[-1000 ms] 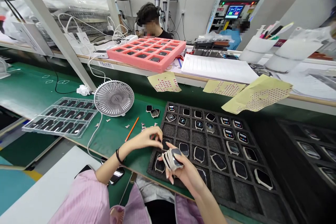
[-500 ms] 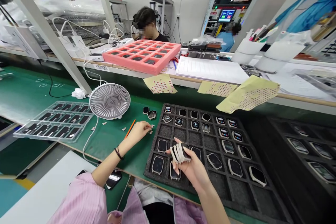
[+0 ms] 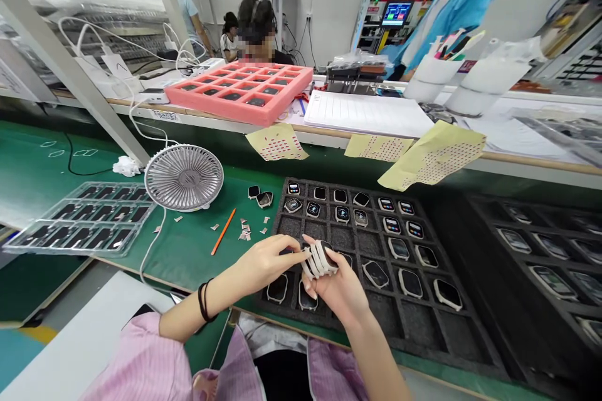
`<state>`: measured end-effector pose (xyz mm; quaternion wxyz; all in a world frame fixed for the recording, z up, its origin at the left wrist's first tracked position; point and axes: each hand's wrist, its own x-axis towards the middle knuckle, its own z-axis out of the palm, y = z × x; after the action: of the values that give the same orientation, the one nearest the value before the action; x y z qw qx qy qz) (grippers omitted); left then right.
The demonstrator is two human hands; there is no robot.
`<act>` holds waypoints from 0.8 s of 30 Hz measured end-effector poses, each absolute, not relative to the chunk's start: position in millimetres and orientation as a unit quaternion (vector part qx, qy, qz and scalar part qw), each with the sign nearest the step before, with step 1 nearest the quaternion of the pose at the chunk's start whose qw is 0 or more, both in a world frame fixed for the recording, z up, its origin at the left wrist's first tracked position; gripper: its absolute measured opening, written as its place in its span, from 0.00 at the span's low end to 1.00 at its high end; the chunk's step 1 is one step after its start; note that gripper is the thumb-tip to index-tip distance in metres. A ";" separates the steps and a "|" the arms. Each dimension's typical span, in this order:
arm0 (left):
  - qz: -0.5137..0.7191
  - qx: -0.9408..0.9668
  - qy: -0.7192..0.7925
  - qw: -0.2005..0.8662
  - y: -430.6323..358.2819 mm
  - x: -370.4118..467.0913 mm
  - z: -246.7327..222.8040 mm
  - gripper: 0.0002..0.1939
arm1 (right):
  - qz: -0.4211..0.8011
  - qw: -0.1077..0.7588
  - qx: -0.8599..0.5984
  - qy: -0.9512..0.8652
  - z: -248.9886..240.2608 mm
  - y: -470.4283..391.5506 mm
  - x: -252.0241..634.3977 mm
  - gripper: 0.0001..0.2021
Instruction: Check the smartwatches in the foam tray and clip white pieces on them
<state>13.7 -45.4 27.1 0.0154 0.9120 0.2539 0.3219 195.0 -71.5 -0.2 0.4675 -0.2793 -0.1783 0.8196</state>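
My right hand is closed around a stack of several watch bodies, held on edge with their pale frames side by side above the black foam tray. My left hand reaches across to this stack, its fingers drawn together and the fingertips at the nearest watch. Whatever those fingertips pinch is too small to make out. Smartwatches without straps lie in many of the tray's compartments, some with lit screens. Small pale pieces are scattered left of the tray, beside an orange stick.
A grey fan stands on the green bench, with a clear tray of dark parts to its left. Two watch bodies lie behind the small pieces. The shelf holds a pink foam tray and papers. Other people are beyond.
My left hand has moved from the small pale pieces on the bench rightward to the watch stack. My right hand keeps hold of the stack. The view has shifted slightly.
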 end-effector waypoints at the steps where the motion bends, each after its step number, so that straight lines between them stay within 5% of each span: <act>1: 0.322 0.911 0.256 0.025 -45.7 13.3 26.8 0.14 | 0.821 0.466 -0.277 -0.177 -0.8 -71.4 195.0 0.27; 12: 0.409 0.887 0.157 0.144 -40.9 19.0 27.8 0.07 | 0.842 0.449 -0.251 -0.164 -1.6 -73.1 193.4 0.23; 24: 0.304 0.904 0.117 0.276 -35.7 7.2 48.7 0.09 | 0.886 0.380 -0.187 -0.190 -6.1 -73.3 192.2 0.13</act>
<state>7.2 -35.7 48.7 0.2764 0.9040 0.1174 0.3041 192.2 -73.3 -6.1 0.3799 -0.1873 -0.1902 0.8857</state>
